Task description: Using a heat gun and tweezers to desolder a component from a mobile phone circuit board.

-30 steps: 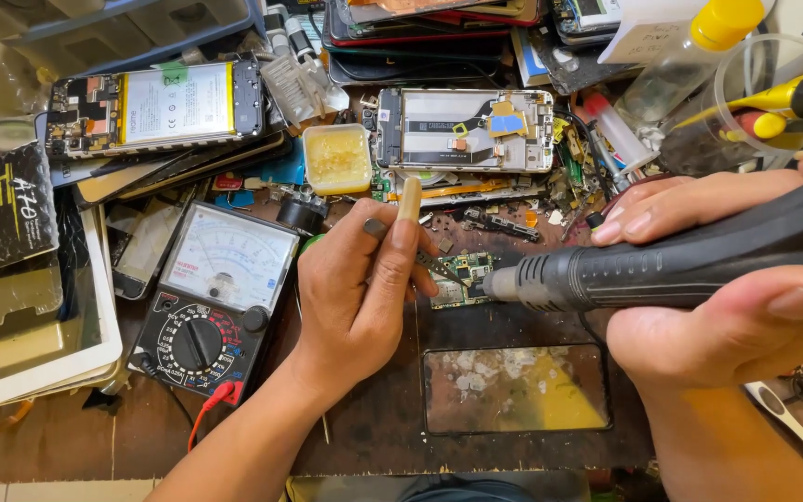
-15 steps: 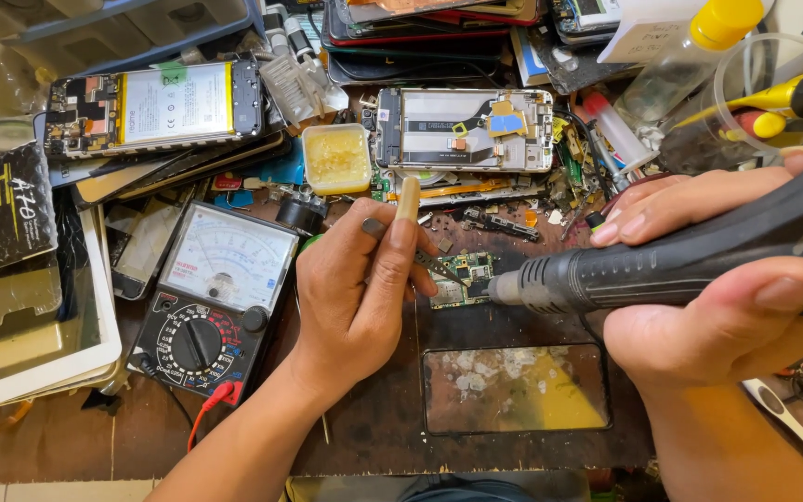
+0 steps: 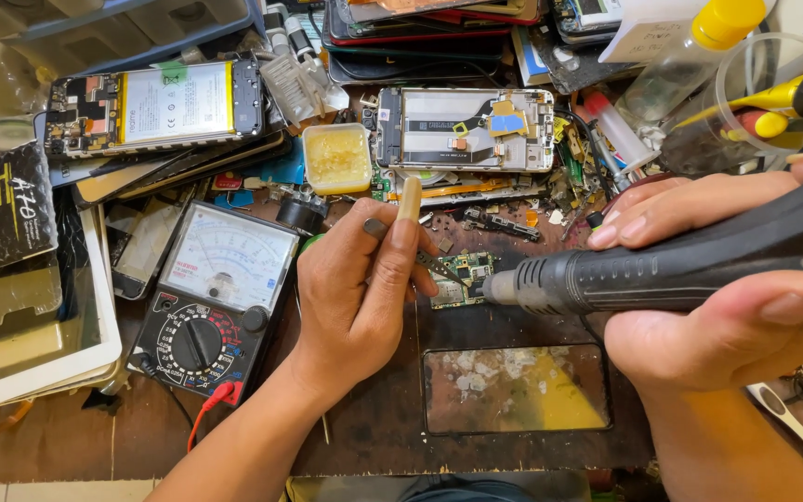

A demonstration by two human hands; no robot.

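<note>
My left hand [image 3: 364,288] grips a thin tool with a pale wooden handle [image 3: 409,198], its tip down on a small green circuit board [image 3: 463,277] in the middle of the dark work mat [image 3: 364,437]. My right hand [image 3: 745,316] holds a black hot-air handpiece [image 3: 662,270] lying sideways, its metal nozzle [image 3: 499,288] aimed at the board's right edge, almost touching it.
An analog multimeter [image 3: 216,297] with red and black leads lies left of my left hand. A flux tub [image 3: 336,158] and an opened phone frame [image 3: 462,130] sit behind the board. Another opened phone [image 3: 155,107], stacked screens [image 3: 39,325], a bottle [image 3: 690,60] and a glass pane [image 3: 513,390] crowd the bench.
None of note: both hands hold nearly the same pose, with the handpiece nozzle kept at the board.
</note>
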